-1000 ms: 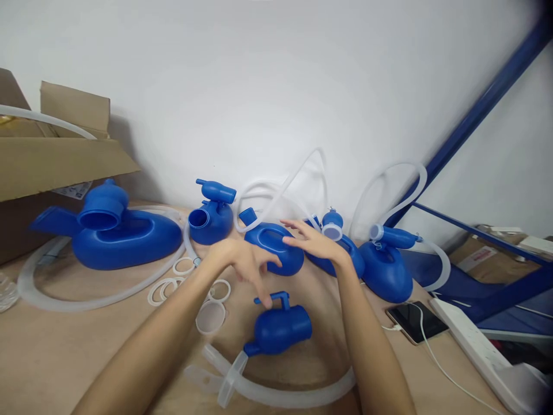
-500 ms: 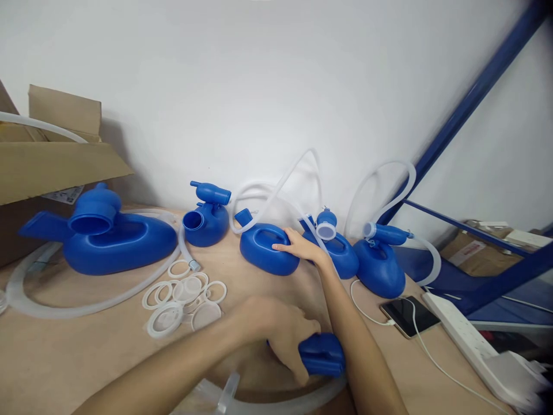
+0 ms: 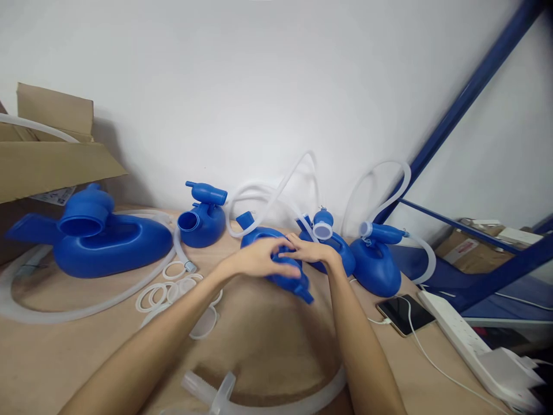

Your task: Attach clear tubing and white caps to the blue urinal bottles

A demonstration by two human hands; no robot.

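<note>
At the middle of the table lies a blue plastic urinal bottle [image 3: 258, 233], partly hidden behind my hands. My right hand [image 3: 314, 251] is closed at its handle side, with the fingertips partly covered. My left hand [image 3: 258, 257] curls around a blue bulb-shaped spout piece [image 3: 290, 281] against the bottle's near side. A narrow nozzle on that piece points down to the right. The fingertips of both hands nearly meet. In the foreground lies a clear hose [image 3: 298, 404], passing beneath my right forearm.
More blue urinal bottles stand around: one at left [image 3: 116, 253], one at back [image 3: 207, 227], two at right. White sealing rings [image 3: 151, 297] lie beside my left forearm. A cardboard box [image 3: 52, 170], phone [image 3: 406, 314], power strip [image 3: 453, 325] and blue metal frame [image 3: 462, 109] flank the table.
My left hand has carried the blue spout piece from the table's front edge up to the bottle. My right hand stays at the bottle. The view has shifted slightly.
</note>
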